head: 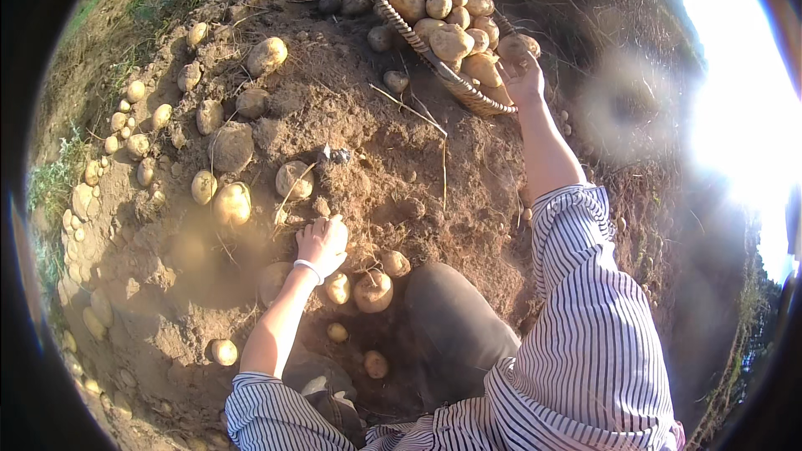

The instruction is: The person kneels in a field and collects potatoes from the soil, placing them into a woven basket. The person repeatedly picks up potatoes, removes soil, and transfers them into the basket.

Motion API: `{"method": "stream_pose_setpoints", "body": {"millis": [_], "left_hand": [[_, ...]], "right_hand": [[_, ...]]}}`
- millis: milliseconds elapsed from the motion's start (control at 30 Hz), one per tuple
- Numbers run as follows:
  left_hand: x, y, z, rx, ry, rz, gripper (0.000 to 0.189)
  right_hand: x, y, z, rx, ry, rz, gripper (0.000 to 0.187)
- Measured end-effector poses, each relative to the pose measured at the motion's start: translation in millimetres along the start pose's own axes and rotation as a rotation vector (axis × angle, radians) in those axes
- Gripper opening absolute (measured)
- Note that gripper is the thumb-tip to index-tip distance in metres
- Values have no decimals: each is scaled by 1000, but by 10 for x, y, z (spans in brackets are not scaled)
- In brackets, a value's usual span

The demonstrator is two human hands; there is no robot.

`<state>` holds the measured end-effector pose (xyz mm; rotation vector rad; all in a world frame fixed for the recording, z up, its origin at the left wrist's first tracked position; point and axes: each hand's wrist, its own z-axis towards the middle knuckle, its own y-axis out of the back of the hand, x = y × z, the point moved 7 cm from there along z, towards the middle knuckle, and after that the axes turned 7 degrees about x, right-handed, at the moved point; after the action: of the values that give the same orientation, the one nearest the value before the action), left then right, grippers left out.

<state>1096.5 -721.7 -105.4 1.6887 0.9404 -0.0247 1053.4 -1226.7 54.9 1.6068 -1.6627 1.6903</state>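
My right hand (525, 80) reaches to the near right corner of a woven wicker basket (432, 61) heaped with potatoes (451, 42). Its fingers are at a potato (519, 47) on the basket's right edge; whether they grip it is not plain. My left hand (323, 243), with a white band at the wrist, rests low over the soil with its fingers curled down. What lies beneath its fingers is hidden. Just below it are a small potato (338, 288) and a larger one (373, 292), with another potato (395, 264) beside them.
Many potatoes lie on the loose soil at the left, among them a large one (232, 203) and one farther up (267, 57). Dry stalks (410, 108) lie below the basket. My bent knee (460, 313) is at the lower middle. Dry brush (583, 6) grows right of the basket.
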Motion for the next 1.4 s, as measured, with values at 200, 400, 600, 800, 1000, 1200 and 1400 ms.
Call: {"method": "stream_pose_setpoints", "body": {"millis": [200, 400, 600, 800, 1000, 1200, 1400], "left_hand": [[-130, 520, -1, -371, -66, -753, 56], [-787, 747, 51, -473, -298, -1000, 58], [-989, 235, 6, 88, -181, -1048, 71], [-1052, 17, 65, 187, -80, -850, 25], [-1223, 615, 352, -24, -365, -524, 12], [-2032, 828, -34, 297, -791, -366, 25], [-1261, 739, 208, 58, -480, -79, 47]], "right_hand": [[-1497, -397, -1781, 662, -519, -606, 73], [-2525, -186, -3404, 740, -681, -177, 87], [-2200, 93, -3057, 365, -582, -96, 68], [-1905, -59, -2814, 437, -116, -1060, 71], [-1893, -7, -2515, 177, -358, -295, 46], [-1622, 228, -1893, -121, -458, -36, 70], [-461, 777, -424, -299, -109, -4, 57]]}}
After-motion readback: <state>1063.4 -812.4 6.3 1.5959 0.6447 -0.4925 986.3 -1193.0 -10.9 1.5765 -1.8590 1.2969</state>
